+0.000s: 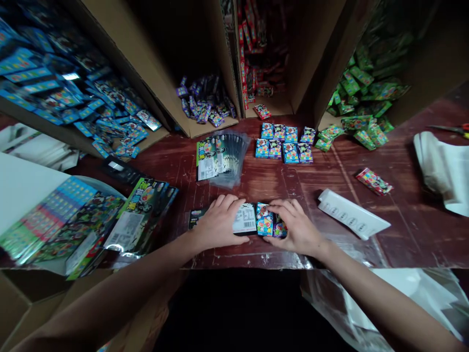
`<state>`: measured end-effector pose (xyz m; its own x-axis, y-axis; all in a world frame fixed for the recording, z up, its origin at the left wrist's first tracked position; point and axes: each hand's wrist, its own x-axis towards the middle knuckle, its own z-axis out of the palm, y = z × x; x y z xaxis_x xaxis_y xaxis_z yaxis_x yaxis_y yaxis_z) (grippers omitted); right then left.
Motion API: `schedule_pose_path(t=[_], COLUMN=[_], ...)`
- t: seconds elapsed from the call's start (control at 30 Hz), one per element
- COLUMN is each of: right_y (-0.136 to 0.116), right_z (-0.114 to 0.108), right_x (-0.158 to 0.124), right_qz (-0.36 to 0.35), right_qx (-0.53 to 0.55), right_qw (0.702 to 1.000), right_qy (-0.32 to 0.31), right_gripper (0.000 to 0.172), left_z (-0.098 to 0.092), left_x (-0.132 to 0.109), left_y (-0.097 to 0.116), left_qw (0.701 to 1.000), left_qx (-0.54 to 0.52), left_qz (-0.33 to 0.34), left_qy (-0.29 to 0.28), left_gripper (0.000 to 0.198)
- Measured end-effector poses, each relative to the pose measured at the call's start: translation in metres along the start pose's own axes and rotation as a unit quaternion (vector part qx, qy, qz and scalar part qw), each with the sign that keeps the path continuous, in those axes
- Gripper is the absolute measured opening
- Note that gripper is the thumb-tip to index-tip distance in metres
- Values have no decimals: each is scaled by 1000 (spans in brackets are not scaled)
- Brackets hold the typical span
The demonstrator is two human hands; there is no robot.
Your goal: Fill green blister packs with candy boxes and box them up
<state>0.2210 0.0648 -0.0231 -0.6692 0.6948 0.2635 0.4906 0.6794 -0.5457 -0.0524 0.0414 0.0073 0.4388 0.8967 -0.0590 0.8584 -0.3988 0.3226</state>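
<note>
Near the table's front edge, my left hand [220,222] grips a dark printed bag [245,218] with a white label, fingers along its far side and thumb along its near side. At the bag's right end, my right hand [295,227] holds a blue packet [264,220] and a purple packet [280,228] side by side. Whether the packets are partly inside the bag I cannot tell. Beyond my hands lie a fanned stack of similar bags [220,159] and two rows of small blue and purple packets [291,152].
Cardboard boxes at the back hold blue packets [69,100], purple packets [208,100], red packets [249,73] and green packets [366,93]. More printed bags [135,215] and colourful sheets [62,220] lie left. A red packet [373,181] and folded white paper [353,215] lie right.
</note>
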Motion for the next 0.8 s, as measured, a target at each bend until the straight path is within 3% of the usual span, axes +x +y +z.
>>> schedule_pose_path(t=[0.13,0.2,0.37,0.47,0.6,0.7,0.8], right_y=[5,7,10,11,13,14,12], right_z=[-4,-8,-14,-13,-11,-15,-20], right_x=[-2,-7,-17,-19,-19,-17,-13], right_qz=[21,38,61,78,80,82,86], right_qx=[-23,-42,-57,-56,-61,-66,-81], right_qw=[999,998,996,995,995,993,990], right_qy=[16,33,14,15,20,45,74], right_gripper=[68,68,68,70,73,72,72], left_z=[3,4,17,27,24,6,-15], left_x=[2,3,11,21,30,26,11], left_y=[-6,-10,-18,-24,-28,-26,-23], left_qw=[1000,1000,997,993,993,995,997], left_qx=[-12,-6,24,37,53,42,51], left_qz=[-14,-15,-24,-15,-15,-27,-11], left_qy=[-21,-16,65,113,102,92,53], left_gripper=[119,119,46,39,36,46,97])
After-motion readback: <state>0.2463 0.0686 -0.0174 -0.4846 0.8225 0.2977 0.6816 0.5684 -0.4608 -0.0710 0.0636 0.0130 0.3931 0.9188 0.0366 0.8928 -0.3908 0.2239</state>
